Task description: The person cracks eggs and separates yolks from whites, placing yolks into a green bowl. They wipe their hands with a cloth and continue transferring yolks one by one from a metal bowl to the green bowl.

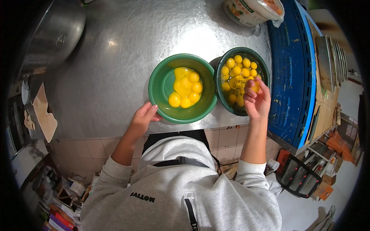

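Observation:
My left hand (144, 114) grips the near-left rim of a green plastic bowl (161, 86), thumb on top of the edge. Several egg yolks (186, 89), some run together, lie in that bowl. Just right of it stands a darker green basin (244, 50), full of yolks (237, 70) in clear egg white. Over the basin's near-right side, my right hand (258, 101) is raised, palm up, with a yolk (255, 87) cupped in its curled fingers. Stringy egg white shows beside these fingers in the basin.
Both bowls rest on a stainless-steel table (109, 75). At the back right stands a white plastic tub (245, 13). A blue metal panel (289, 72) borders the right side. A large metal bowl (57, 37) occupies the far left, near a torn cardboard piece (44, 114).

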